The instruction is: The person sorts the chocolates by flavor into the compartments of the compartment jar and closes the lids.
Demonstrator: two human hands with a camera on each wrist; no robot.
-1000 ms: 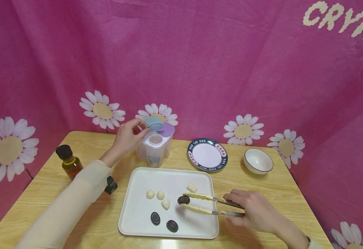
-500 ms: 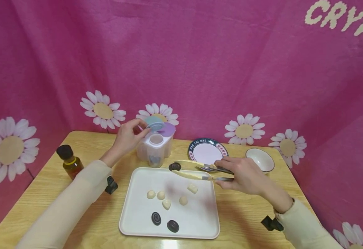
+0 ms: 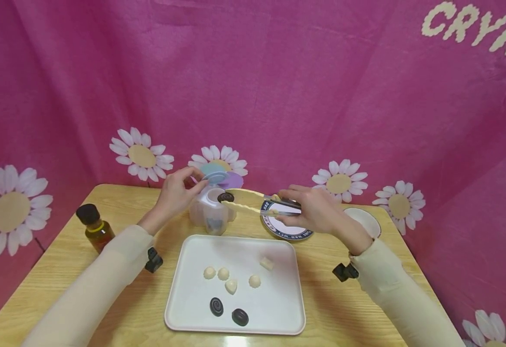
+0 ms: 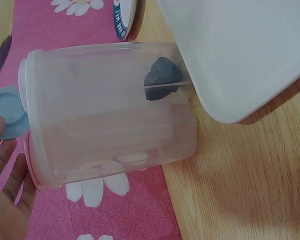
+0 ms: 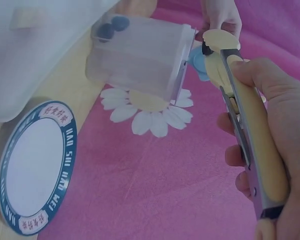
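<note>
My left hand pinches the raised blue flap lid of a clear plastic storage container. My right hand grips cream-tipped metal tongs, whose tips clasp an oval dark chocolate with a spiral top. That piece is over the container's uncovered round opening, at its right side in the head view. Dark pieces lie at the container's bottom. On the white tray are a heart-shaped white chocolate, several other white pieces, a dark spiral one and a dark oval one.
A navy-rimmed plate stands behind the tongs, right of the container. Farther right is a white bowl, partly hidden by the right arm. An oil bottle stands left of the left forearm. A pink daisy cloth hangs behind the table.
My right hand has lifted the dark chocolate in the tongs off the tray and carried it up and left to the container's opening. My left hand stays on the lid.
</note>
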